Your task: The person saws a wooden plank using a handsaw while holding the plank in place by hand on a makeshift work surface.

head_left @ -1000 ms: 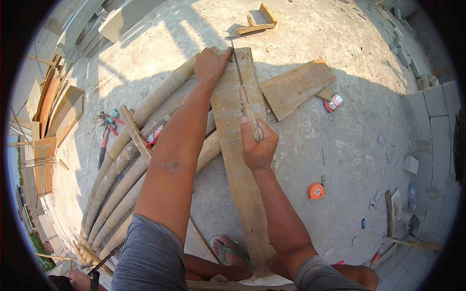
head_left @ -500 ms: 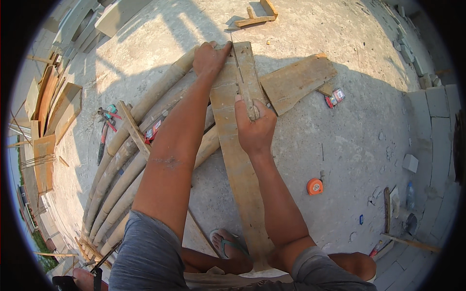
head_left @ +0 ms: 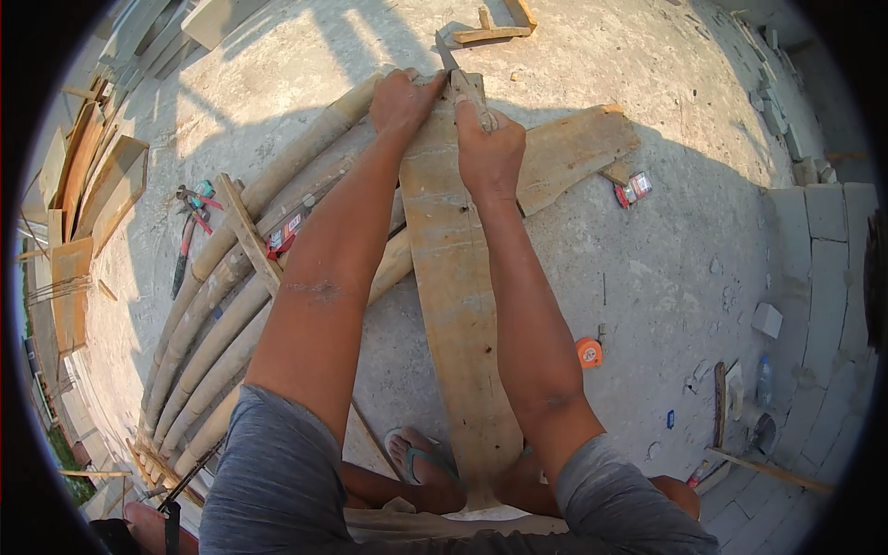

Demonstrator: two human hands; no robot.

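A long, weathered wooden plank [head_left: 453, 305] runs from between my legs to the far end, resting across several bamboo poles [head_left: 222, 314]. My right hand [head_left: 490, 153] is closed round the handle of a handsaw [head_left: 447, 53], whose blade points away from me past the plank's far end. Part of the blade is hidden behind the handle and the wood. At the far left corner of the plank, my left hand [head_left: 404, 102] grips the edge, a finger reaching close to the blade. Under the plank's right side lies a shorter board [head_left: 578, 153].
On the concrete floor right of me lie an orange tape measure [head_left: 589, 352] and a red-and-white packet [head_left: 634, 190]. Pliers [head_left: 196, 197] and another packet [head_left: 284, 236] are on the left. A block wall [head_left: 823, 222] borders the right; stacked boards [head_left: 92, 185] stand far left.
My right hand has pushed the saw forward, away from me, so more blade shows beyond the plank's end. My left hand keeps its place. The view has shifted slightly.
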